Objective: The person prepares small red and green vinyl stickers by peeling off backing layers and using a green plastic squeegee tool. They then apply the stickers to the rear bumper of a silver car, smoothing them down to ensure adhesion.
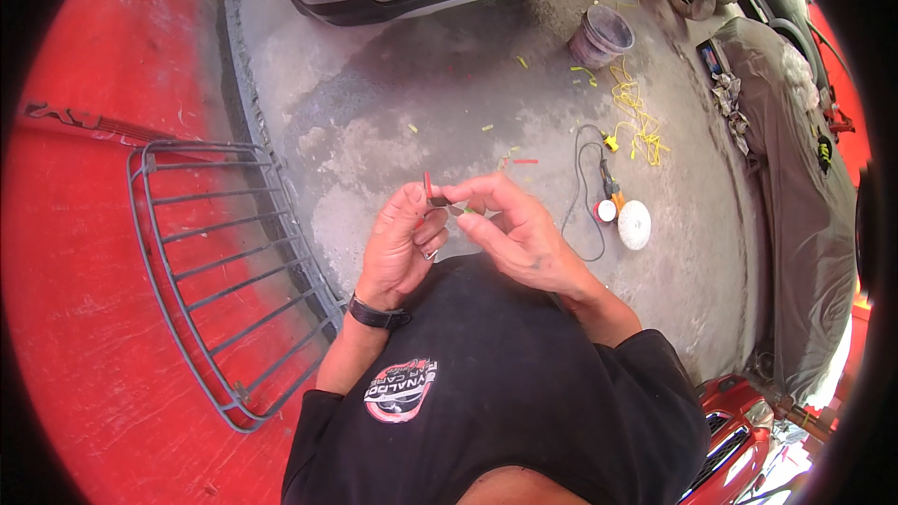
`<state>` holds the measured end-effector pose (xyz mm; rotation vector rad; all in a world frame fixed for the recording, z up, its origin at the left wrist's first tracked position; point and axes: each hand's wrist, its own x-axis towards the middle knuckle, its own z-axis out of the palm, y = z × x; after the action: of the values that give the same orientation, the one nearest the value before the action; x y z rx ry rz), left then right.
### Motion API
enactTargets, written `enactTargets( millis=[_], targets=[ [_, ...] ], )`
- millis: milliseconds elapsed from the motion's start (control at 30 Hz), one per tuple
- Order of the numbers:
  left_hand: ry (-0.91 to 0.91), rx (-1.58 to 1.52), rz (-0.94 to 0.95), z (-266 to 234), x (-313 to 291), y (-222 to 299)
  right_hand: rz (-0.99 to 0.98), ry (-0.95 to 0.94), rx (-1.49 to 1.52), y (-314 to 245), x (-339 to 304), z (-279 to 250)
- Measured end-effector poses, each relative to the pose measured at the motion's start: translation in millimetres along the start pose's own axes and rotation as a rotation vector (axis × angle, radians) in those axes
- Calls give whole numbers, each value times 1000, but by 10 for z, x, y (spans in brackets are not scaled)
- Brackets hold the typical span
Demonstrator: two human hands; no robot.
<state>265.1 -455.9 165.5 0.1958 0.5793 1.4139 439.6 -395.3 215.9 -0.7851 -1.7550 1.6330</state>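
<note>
Strip, red, is pinched in the left hand; right hand seems closed on a dark piece beside it. Peeling, perhaps; next probably needs gentle pulling.

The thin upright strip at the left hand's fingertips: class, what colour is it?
The thin upright strip is red; the head view shows it best.

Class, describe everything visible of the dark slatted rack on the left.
The rack is dark grey and looks metal: a rounded outer frame doubled along its left side, parallel crossbars, and small tabs near two corners. It seems to lean against the red wall, by the concrete floor. The exact contact is unclear; nobody touches it.
</note>
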Motion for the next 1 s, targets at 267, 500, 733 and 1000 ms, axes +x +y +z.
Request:
enactTargets(
  millis=[267, 500, 733, 1000],
  targets=[
    [75, 160, 42, 125, -57, -32, 73, 13, 55, -55, 14, 47],
    [112, 299, 163, 156, -85, -49, 184, -25, 84, -96, -2, 36],
    [109, 211, 100, 142, -117, -53, 191, 9, 136, -47, -3, 67],
    [174, 212, 243, 93, -52, -144, 105, 41, 58, -11, 27, 96]
  ],
)
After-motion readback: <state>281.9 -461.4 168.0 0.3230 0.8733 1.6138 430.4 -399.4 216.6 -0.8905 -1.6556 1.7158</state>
